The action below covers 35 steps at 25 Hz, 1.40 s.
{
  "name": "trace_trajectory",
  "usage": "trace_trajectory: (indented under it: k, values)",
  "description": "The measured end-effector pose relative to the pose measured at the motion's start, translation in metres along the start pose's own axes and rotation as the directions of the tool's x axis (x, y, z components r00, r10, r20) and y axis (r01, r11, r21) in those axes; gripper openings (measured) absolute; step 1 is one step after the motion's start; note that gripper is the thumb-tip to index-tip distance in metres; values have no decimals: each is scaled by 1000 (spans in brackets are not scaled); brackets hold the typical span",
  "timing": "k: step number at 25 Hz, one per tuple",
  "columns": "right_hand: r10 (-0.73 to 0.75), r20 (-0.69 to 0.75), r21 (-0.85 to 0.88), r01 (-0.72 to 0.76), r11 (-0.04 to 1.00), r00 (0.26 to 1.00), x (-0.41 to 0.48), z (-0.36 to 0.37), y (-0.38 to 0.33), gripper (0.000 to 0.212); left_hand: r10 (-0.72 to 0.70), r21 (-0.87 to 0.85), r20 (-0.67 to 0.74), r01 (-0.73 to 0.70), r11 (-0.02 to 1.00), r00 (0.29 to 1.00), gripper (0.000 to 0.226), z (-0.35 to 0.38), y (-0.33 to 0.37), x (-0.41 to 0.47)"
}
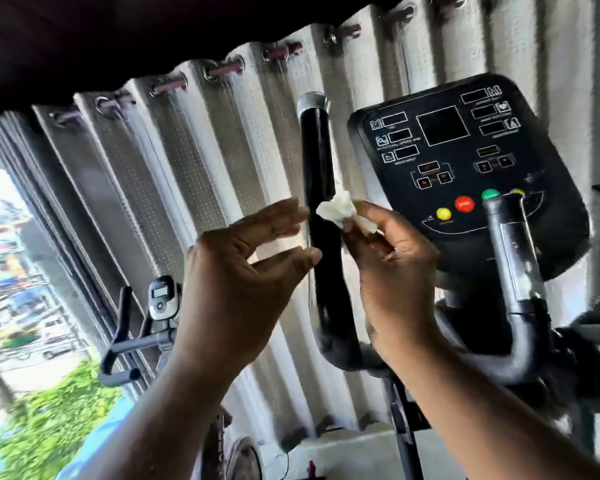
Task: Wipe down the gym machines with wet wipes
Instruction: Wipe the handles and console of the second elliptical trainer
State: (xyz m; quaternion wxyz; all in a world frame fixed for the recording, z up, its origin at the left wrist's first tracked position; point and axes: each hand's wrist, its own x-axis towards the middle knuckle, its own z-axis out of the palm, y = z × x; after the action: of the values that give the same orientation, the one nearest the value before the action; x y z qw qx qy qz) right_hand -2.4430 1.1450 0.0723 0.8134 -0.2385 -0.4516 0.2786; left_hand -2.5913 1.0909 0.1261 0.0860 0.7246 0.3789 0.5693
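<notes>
left hand [243,271] raised, fingers [281,216] straight and loosely spread, thumb apart, right hand [392,271] raised beside it, fingers curled, pinching crumpled white wet wipe [336,209], both forearms bare

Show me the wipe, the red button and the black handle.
wipe [336,209], head view, on its crumpled white middle.
red button [465,203], head view, on its round face.
black handle [317,150], head view, on its upper grip.

A dark shape [84,36] blocks the top left corner, the console [465,161] labels are too small and soft to read, the right hand [392,268] hides part of the wipe [336,209], which covers a patch of the handle [317,150], and the scene through the window [11,271] is blurred and cut by the left edge.
</notes>
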Motion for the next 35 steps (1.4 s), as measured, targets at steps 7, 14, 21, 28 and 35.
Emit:
trace_trajectory:
  k: [7, 14, 21, 28, 35]
  values:
    - [418, 106, 206, -431, 878, 902, -4, -22, 11, 12, -29, 277, 30, 20, 961, 999, 42, 7, 31, 31]
    - [316, 132, 357, -343, 869, 939, 133, 39, -2, 15, -52, 545, 52, 15, 838, 997, 60, 29, 43, 55]
    - [353, 306, 544, -466, 698, 884, 96, 23, 16, 22, -10, 629, 59, -29, 777, 998, 59, 36, 41, 48]
    - [379, 487, 570, -615, 545, 787, 127, 35, 14, 15, -41, 609, 52, 1, 793, 998, 59, 36, 42, 44]
    - [349, 500, 452, -583, 675, 792, 78, 2, 18, 15, -36, 537, 63, -4, 844, 997, 59, 27, 32, 51]
